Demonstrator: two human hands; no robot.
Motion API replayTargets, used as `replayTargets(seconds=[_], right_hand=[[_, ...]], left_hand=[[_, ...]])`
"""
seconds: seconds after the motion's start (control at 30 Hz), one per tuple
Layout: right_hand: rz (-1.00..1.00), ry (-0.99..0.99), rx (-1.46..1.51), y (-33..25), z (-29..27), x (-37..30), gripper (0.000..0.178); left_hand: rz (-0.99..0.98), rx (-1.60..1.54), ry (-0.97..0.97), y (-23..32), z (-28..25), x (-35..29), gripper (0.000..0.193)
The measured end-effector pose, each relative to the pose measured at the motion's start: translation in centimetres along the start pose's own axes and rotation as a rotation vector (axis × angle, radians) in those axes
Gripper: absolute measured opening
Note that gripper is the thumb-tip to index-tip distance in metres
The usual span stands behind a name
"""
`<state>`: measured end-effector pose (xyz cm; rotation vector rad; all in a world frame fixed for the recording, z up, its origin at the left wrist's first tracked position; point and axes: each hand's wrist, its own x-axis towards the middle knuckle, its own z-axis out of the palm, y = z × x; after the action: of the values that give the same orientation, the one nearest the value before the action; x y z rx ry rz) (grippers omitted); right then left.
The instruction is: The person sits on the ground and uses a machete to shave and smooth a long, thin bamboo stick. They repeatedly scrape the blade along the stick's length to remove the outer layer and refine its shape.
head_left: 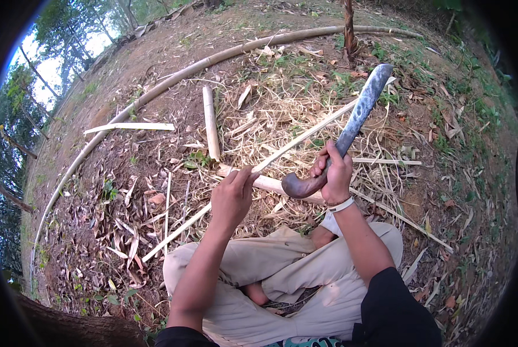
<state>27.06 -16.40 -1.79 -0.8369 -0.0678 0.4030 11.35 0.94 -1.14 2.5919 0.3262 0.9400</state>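
My left hand (232, 196) is closed around a long, pale bamboo strip (305, 135), which slants from beside my left knee up to the far right. In my right hand (335, 174) is a machete (364, 103) with a dark, spotted blade and a curved wooden handle (303, 185). Its blade points up and away to the right, and its upper part crosses in front of the strip's far end. Below my hands lies a thicker piece of bamboo (269, 184), partly hidden by the left hand and the machete handle.
Curly bamboo shavings (270, 124) cover the ground ahead. A long bamboo pole (172, 81) arcs behind them, near a thin trunk (349, 32). A short bamboo piece (211, 124) and a split strip (137, 126) lie left. My crossed legs (282, 260) are close below.
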Motion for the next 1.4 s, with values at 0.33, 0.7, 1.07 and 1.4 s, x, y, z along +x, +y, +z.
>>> replayTargets(seconds=[0.33,0.7,1.07,1.4], right_hand=[[-0.237,0.105,-0.010,-7.9,-4.3,3.8,0.027],[-0.587,-0.211,-1.183,-3.7,2.3,-2.4,0.042],[-0.629,-0.430,-1.501,5.3,1.9,-4.7,0.052],[-0.785,-0.462,-1.580,5.9,0.9,-2.9,0.053]], left_hand=[[-0.444,0.011,0.324,-12.3,-7.0,3.0,0.026],[-0.727,-0.699,-0.253,-8.0,-5.6,4.2,0.035],[-0.450,-0.582,-0.190,-5.3,-2.8,1.4,0.014],[-0.419,-0.715,-0.224,-5.2,-2.4,0.7,0.012]])
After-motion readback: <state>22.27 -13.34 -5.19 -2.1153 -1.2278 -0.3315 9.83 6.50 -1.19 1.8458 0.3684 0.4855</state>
